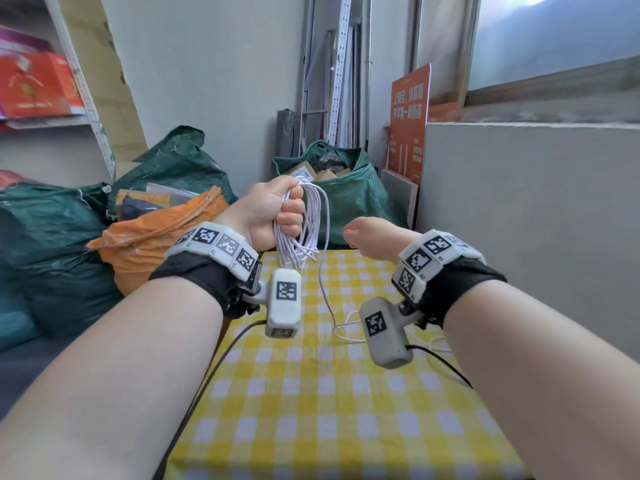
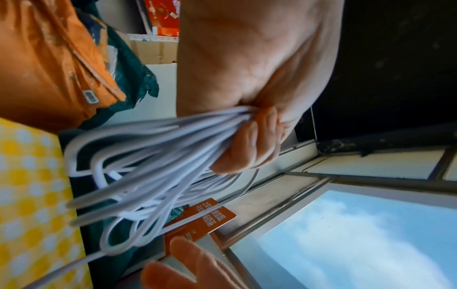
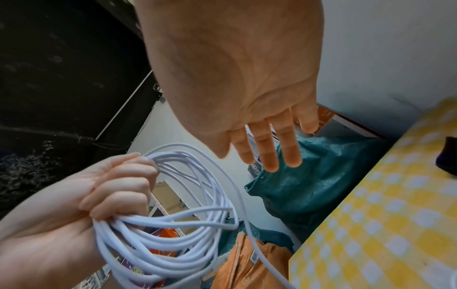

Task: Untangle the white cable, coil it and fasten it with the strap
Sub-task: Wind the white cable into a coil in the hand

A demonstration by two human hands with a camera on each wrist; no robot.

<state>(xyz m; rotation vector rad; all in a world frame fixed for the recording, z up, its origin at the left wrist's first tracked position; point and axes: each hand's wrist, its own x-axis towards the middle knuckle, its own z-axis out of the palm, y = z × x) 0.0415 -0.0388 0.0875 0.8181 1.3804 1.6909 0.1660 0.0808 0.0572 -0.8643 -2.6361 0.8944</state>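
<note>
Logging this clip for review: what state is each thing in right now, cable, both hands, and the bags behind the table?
white cable: mostly coiled into loops, one loose tail trailing down onto the table
left hand: fist gripping the coil, held above the table's far edge
right hand: fingers straight, holding nothing, close beside the coil
green bag: open at the top, boxes inside
orange bag: crumpled, leaning against the table
strap: not seen
</note>
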